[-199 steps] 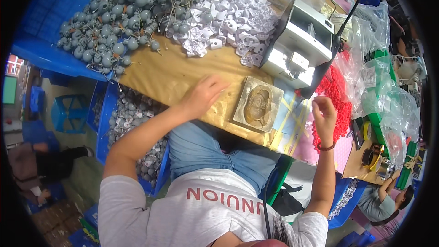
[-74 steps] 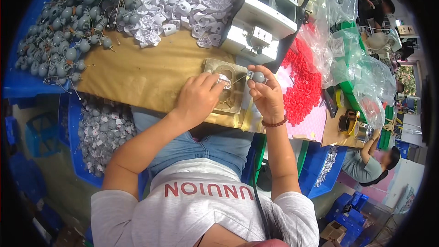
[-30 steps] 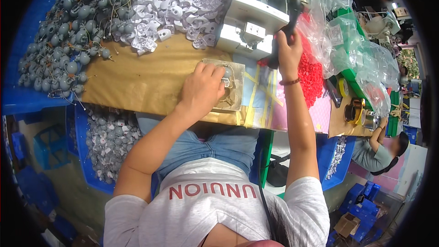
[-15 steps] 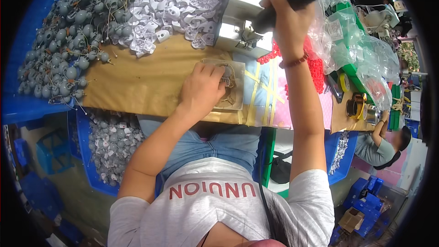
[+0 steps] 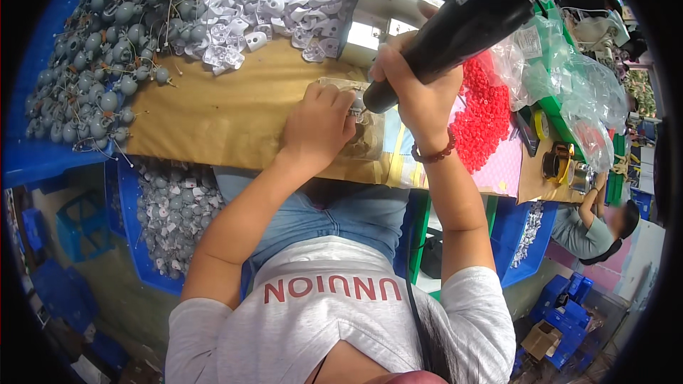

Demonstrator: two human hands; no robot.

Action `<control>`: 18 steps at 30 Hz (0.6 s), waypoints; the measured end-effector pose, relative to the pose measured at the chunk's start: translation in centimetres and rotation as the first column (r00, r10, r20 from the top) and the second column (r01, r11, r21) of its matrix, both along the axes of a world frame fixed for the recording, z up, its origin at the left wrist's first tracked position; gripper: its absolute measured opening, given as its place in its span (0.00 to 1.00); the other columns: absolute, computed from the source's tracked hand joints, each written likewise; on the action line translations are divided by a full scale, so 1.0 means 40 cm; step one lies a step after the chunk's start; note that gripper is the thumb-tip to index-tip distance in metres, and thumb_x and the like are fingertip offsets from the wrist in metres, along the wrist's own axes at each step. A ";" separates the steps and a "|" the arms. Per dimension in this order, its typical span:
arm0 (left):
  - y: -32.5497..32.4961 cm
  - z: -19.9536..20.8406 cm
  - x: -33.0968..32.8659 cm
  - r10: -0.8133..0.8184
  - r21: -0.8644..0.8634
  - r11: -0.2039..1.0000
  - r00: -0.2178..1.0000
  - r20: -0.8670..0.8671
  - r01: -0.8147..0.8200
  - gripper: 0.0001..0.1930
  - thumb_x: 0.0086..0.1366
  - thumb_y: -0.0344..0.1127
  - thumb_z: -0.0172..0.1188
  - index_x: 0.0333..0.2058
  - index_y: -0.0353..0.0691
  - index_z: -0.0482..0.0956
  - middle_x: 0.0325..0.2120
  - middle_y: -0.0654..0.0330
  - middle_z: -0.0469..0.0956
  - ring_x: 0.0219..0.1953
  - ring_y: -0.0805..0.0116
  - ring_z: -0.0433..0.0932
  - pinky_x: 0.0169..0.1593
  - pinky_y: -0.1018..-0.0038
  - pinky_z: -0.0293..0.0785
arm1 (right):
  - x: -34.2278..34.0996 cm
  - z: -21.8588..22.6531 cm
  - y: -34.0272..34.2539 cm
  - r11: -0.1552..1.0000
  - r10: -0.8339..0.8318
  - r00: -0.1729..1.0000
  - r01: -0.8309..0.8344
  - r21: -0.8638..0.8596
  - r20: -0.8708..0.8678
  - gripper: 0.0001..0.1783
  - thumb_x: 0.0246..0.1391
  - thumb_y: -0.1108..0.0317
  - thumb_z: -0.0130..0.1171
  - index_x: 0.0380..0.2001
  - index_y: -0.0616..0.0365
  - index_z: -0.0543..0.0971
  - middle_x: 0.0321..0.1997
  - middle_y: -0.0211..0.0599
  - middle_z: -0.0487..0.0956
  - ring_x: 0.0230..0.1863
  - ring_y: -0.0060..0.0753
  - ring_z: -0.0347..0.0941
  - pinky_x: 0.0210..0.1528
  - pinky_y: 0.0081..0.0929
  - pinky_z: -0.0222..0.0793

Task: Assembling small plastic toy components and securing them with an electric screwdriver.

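Observation:
My right hand [image 5: 430, 99] is wrapped round a black electric screwdriver [image 5: 455, 28], held at a slant. Its tip points down and left, at a small grey piece [image 5: 358, 102] in a clear, box-like fixture [image 5: 366, 148] near the table's front edge. Whether the tip touches the piece I cannot tell. My left hand [image 5: 316, 124] lies over the fixture's left side, fingers curled and closed on the grey piece, which they partly hide.
Heaps of grey rounded parts with wires [image 5: 92, 64] and white shells [image 5: 256, 7] cover the left and back. A metal machine [image 5: 384, 7] stands behind the fixture. Red small parts [image 5: 484, 114], yellow tape [image 5: 541, 124] and plastic bags [image 5: 569, 78] lie right. A co-worker [image 5: 590, 224] is far right.
My right hand has brought the screwdriver down and nearer, so its tip is now over the fixture. The left hand stays at the fixture with little change.

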State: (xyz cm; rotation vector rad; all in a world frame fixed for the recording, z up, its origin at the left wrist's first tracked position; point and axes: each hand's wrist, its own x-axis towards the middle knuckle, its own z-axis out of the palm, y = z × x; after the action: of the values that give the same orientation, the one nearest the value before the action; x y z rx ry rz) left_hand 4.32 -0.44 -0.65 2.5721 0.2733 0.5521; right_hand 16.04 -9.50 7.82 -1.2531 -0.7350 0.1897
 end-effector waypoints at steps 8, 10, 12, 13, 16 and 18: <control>-0.001 -0.002 0.003 0.004 0.015 1.000 1.000 0.016 -0.004 0.18 0.52 0.35 0.66 0.44 0.44 0.77 0.37 0.62 0.75 0.44 0.58 0.73 0.40 0.62 0.77 | -0.007 -0.031 -0.007 0.998 0.013 1.000 -0.012 0.062 -0.022 0.09 0.49 0.82 0.66 0.31 0.62 0.75 0.27 0.28 0.78 0.28 0.19 0.74 0.30 0.19 0.70; -0.001 -0.003 0.002 0.004 0.012 1.000 1.000 0.026 -0.004 0.18 0.52 0.36 0.67 0.43 0.43 0.77 0.37 0.62 0.74 0.44 0.58 0.73 0.39 0.62 0.77 | -0.009 -0.036 -0.007 0.998 0.017 1.000 -0.017 0.062 -0.012 0.09 0.48 0.82 0.66 0.31 0.62 0.76 0.27 0.28 0.78 0.27 0.19 0.74 0.30 0.19 0.69; 0.001 -0.005 0.002 -0.004 0.013 1.000 1.000 0.031 0.003 0.17 0.52 0.36 0.67 0.42 0.43 0.77 0.37 0.62 0.74 0.44 0.58 0.73 0.38 0.61 0.77 | -0.013 -0.033 -0.010 1.000 0.014 1.000 -0.014 0.026 0.014 0.08 0.48 0.82 0.66 0.30 0.62 0.77 0.27 0.28 0.79 0.27 0.18 0.74 0.29 0.19 0.69; 0.002 -0.006 0.002 -0.007 0.012 1.000 0.999 0.034 0.006 0.17 0.51 0.36 0.67 0.41 0.43 0.76 0.37 0.62 0.74 0.43 0.57 0.73 0.38 0.61 0.77 | -0.016 -0.033 -0.014 1.000 0.012 0.999 -0.012 -0.007 0.049 0.12 0.48 0.82 0.65 0.35 0.63 0.74 0.27 0.30 0.78 0.27 0.19 0.74 0.30 0.19 0.69; 0.005 -0.004 -0.002 -0.009 0.002 1.000 0.999 0.050 0.009 0.18 0.50 0.35 0.67 0.41 0.42 0.75 0.37 0.62 0.73 0.43 0.56 0.72 0.36 0.61 0.76 | -0.023 -0.041 -0.021 0.997 0.018 0.987 -0.005 -0.083 0.159 0.30 0.48 0.83 0.63 0.53 0.67 0.62 0.28 0.34 0.78 0.26 0.23 0.74 0.31 0.20 0.71; 0.005 -0.003 -0.003 -0.020 -0.005 1.000 0.999 0.036 0.020 0.19 0.50 0.34 0.67 0.43 0.45 0.75 0.36 0.62 0.73 0.42 0.57 0.73 0.37 0.62 0.77 | -0.025 -0.049 -0.022 0.995 0.026 0.979 -0.006 -0.097 0.204 0.36 0.48 0.83 0.62 0.59 0.68 0.58 0.28 0.36 0.77 0.26 0.24 0.75 0.32 0.19 0.71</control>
State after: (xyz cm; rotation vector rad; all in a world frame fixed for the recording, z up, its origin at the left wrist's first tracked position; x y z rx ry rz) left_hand 4.21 -0.25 -0.76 2.5542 0.2359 0.5887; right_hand 15.04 -10.37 5.88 -1.3720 -0.9227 0.1101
